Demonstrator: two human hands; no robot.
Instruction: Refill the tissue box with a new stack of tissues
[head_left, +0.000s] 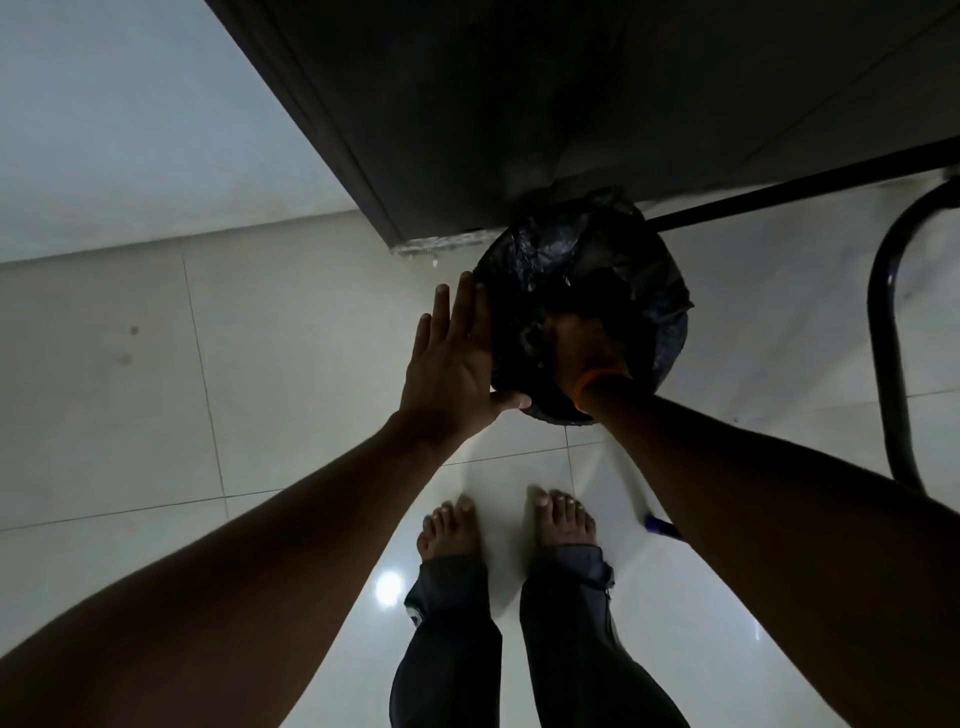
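Note:
A round bin lined with a black plastic bag (597, 260) stands on the pale tiled floor below me. My left hand (452, 358) is flat and open, its palm pressed against the bin's left rim. My right hand (584, 351) reaches down into the bin's mouth, an orange band on its wrist; the fingers are lost in the dark bag, so whether they hold anything does not show. No tissue box or tissue stack is in view.
A dark cabinet or door (467, 104) rises behind the bin. A black curved metal chair frame (888, 332) stands at the right. My bare feet (509, 525) are just before the bin, and a small blue object (660, 525) lies by my right arm.

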